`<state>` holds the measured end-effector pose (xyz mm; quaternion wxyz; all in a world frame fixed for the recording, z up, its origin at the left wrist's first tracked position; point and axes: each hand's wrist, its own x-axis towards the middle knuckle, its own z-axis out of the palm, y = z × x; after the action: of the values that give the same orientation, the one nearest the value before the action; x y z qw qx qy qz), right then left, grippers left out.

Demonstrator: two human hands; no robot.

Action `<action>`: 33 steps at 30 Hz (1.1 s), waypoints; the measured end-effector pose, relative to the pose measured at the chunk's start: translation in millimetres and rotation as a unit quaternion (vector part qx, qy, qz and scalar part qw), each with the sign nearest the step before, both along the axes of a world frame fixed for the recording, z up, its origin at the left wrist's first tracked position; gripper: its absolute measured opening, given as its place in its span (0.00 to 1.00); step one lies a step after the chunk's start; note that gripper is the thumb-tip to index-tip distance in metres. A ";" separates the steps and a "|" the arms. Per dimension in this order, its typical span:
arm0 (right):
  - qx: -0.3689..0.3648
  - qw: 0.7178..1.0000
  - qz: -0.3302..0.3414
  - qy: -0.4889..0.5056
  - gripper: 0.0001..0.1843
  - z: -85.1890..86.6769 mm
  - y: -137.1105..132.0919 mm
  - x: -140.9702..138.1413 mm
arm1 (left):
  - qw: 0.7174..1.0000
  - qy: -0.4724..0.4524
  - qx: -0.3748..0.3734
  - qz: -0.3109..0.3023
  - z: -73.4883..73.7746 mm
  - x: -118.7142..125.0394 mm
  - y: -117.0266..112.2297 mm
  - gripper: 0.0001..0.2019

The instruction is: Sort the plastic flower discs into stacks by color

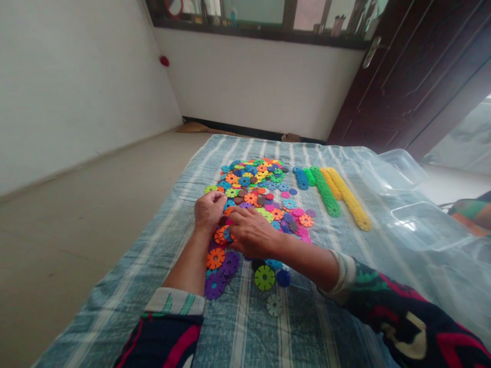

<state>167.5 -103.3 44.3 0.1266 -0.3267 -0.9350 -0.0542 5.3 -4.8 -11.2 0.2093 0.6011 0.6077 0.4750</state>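
Note:
A heap of colourful plastic snowflake discs (251, 198) with slotted rims lies spread over the striped cloth. At its left edge is my left hand (208, 210), closed, thumb and fingertips pinched together; whatever is in them is too small to make out. My right hand (253, 232) reaches across the middle of the heap with its fingers curled down among the discs, and its fingertips are partly hidden. An orange disc (215, 258) and a purple disc (215, 285) lie below my left hand. Nearer me are a lime-green disc (264, 277) and a pale grey disc (274, 305).
Right of the heap lie stacked rows of discs: a blue row (301, 179), a long green row (326, 193) and a long yellow row (350, 199). Clear plastic containers (429, 225) stand at the right edge of the striped cloth (161, 245). A dark red door (399, 76) is behind.

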 end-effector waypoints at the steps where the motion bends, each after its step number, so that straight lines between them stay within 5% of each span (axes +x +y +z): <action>1: -0.006 1.000 -0.001 -0.003 0.11 0.0 -1.0 0.5 | 1.000 0.001 0.002 0.000 -0.2 0.0 0.2 0.13; 10: -0.016 0.999 -0.004 0.049 0.06 -7.5 -1.9 9.4 | 1.000 0.016 0.008 0.007 5.2 2.0 -3.0 0.12; 18: -0.070 0.970 0.005 0.234 0.08 -4.9 9.9 25.5 | 1.000 0.005 0.002 0.014 4.4 -0.2 -0.7 0.11; 23: -0.097 0.936 -0.159 0.299 0.10 7.6 45.2 91.5 | 1.000 0.013 -0.002 0.021 9.1 0.4 -3.5 0.10; 28: -0.075 0.914 -0.363 0.163 0.14 9.2 81.2 169.1 | 1.000 0.014 -0.004 0.022 14.8 2.8 -7.9 0.09; 33: -0.067 0.910 -0.406 0.057 0.14 4.7 95.9 201.4 | 1.000 0.019 -0.001 0.023 15.1 2.8 -8.2 0.09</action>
<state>368.9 -7.4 49.0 0.1242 -0.6885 -0.7143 -0.0198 8.1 -13.0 4.0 0.1873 0.5960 0.6254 0.4675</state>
